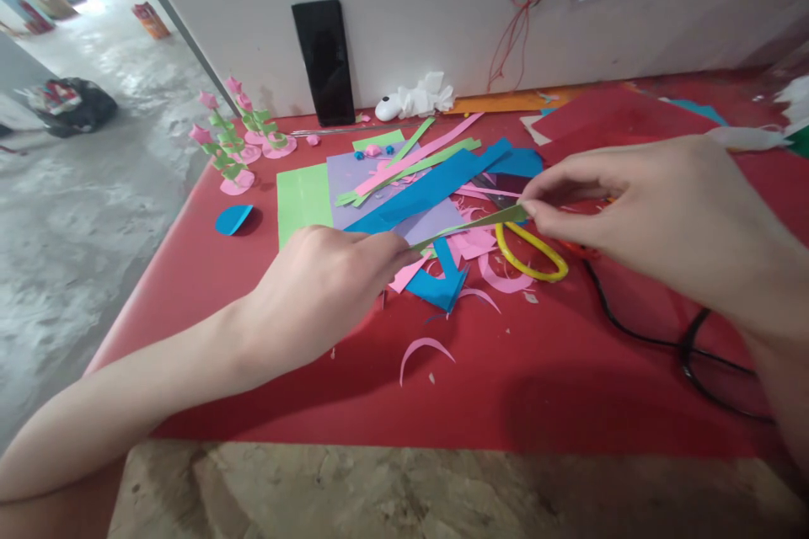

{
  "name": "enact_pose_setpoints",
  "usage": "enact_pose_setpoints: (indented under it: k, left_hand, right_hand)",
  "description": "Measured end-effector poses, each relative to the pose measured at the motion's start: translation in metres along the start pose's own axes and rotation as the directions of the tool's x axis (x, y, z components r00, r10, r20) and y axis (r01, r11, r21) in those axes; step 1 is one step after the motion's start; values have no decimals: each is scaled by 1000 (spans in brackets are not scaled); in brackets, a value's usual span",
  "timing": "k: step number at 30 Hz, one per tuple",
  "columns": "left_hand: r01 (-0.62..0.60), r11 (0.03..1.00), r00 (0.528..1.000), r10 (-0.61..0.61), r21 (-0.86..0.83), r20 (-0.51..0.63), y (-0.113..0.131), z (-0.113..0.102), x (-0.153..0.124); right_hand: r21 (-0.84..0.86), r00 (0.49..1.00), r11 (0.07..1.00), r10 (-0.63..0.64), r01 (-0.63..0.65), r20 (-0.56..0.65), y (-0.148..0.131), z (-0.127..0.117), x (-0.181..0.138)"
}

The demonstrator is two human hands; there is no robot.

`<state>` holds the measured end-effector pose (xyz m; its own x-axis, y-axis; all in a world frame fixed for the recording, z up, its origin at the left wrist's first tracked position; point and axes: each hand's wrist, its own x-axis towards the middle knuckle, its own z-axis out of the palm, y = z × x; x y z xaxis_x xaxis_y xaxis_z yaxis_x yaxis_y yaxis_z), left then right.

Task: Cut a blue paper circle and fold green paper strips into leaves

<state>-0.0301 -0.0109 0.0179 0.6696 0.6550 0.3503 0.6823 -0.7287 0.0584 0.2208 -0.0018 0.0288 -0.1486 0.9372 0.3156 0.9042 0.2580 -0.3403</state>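
Note:
A narrow green paper strip (471, 225) is stretched between my two hands above the red table. My left hand (338, 290) pinches its left end, the fingertips partly hidden behind the hand. At the other end, my right hand (607, 202) grips the strip between thumb and fingers. Below and behind it lie blue paper strips (417, 189), pink and green strips (420, 152), a purple sheet (345, 177) and a light green sheet (300, 198). Scissors with a yellow handle (534, 257) rest close to my right hand, partly covered by paper.
Pink paper flowers on round bases (237, 177) stand at the back left, near a blue paper disc (233, 221). A black phone (325, 63) leans on the wall. A black cable (638, 335) crosses the right side of the red table (442, 413). Pink scraps (426, 347) lie in front.

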Motion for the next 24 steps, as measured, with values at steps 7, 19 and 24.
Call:
enact_pose_setpoints:
  k: [7,19,24]
  left_hand:
    - [16,999,1000,-15,-45,25,1,2,1]
    - [-70,985,997,71,-159,-1,0,19,-2]
    - [-125,970,990,107,-208,-93,7,30,2]
  right_hand:
    - [-95,993,989,-114,114,1,1,3,4]
    - [109,878,883,-467,457,102,-14,13,-15]
    - [30,855,887,-454,462,251,-28,35,-32]
